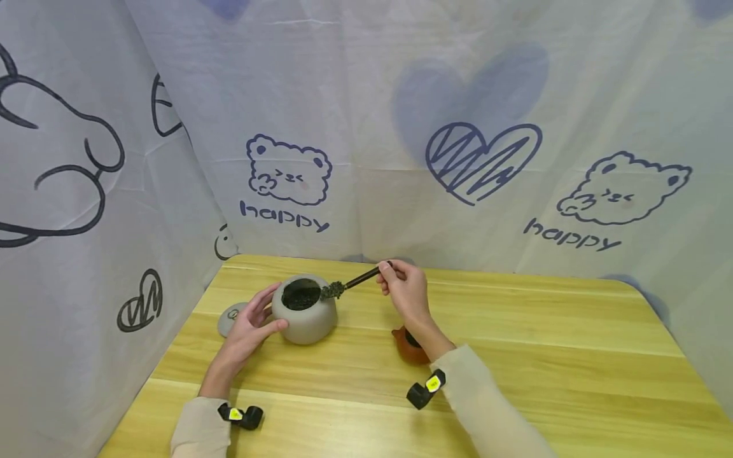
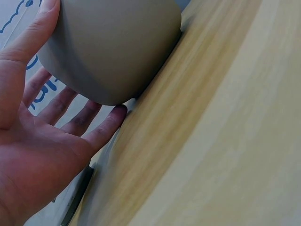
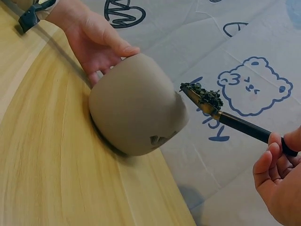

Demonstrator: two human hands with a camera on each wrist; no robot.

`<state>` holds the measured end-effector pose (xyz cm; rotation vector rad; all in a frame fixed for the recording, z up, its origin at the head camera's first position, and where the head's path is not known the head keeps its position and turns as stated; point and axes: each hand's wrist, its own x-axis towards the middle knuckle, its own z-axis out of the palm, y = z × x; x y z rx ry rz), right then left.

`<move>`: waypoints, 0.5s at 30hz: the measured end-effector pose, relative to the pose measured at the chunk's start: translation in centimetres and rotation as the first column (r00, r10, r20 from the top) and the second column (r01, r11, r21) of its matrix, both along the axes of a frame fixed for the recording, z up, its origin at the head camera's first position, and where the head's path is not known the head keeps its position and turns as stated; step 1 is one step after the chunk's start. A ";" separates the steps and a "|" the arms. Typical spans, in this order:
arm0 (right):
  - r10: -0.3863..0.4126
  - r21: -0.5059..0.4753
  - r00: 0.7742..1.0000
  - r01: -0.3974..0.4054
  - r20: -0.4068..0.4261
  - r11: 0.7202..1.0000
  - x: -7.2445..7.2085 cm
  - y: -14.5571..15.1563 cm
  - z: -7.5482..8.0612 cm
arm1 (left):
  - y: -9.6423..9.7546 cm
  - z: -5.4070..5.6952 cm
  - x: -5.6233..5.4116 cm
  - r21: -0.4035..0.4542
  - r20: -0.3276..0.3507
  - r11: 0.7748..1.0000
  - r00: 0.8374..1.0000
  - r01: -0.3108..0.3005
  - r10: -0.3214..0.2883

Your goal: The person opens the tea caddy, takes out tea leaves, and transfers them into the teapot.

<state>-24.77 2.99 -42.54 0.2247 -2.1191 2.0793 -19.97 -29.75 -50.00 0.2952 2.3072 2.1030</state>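
Observation:
A round grey jar (image 1: 309,323) stands on the table, with dark loose tea leaves (image 1: 301,296) inside its wide mouth. My left hand (image 1: 252,327) holds the jar from its left side, thumb at the front and fingers spread around the far side. In the left wrist view that hand (image 2: 51,141) has its fingertips right at the jar's lower wall. My right hand (image 1: 408,294) pinches the dark handle of a tea scoop (image 1: 363,277). Heaped on the scoop's brass-coloured blade are dark green tea leaves (image 3: 204,95), beside the jar's rim.
A grey lid (image 1: 226,320) lies behind my left hand. Under my right forearm sits a reddish-brown clay teapot (image 1: 409,350), partly hidden. The wooden table (image 1: 550,356) meets a printed cloth backdrop (image 1: 378,210) at the back and left.

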 end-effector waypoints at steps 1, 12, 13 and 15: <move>-0.001 0.000 1.000 0.001 0.001 1.000 0.0 0.1 0.0 | 0.0 0.0 0.0 0.000 0.000 1.000 1.000 0.000 0.000; -0.002 -0.035 1.000 0.003 0.024 0.999 0.3 1.4 0.0 | 0.1 0.0 -0.1 -0.001 -0.001 1.000 1.000 -0.003 0.003; -0.002 -0.036 1.000 0.003 0.024 0.999 0.3 1.5 -0.1 | 0.1 0.0 -0.1 0.000 -0.002 1.000 1.000 -0.002 0.002; -0.001 -0.040 1.000 0.002 0.024 0.999 0.4 1.8 -0.1 | 0.1 0.0 -0.1 0.001 -0.003 1.000 1.000 -0.001 0.001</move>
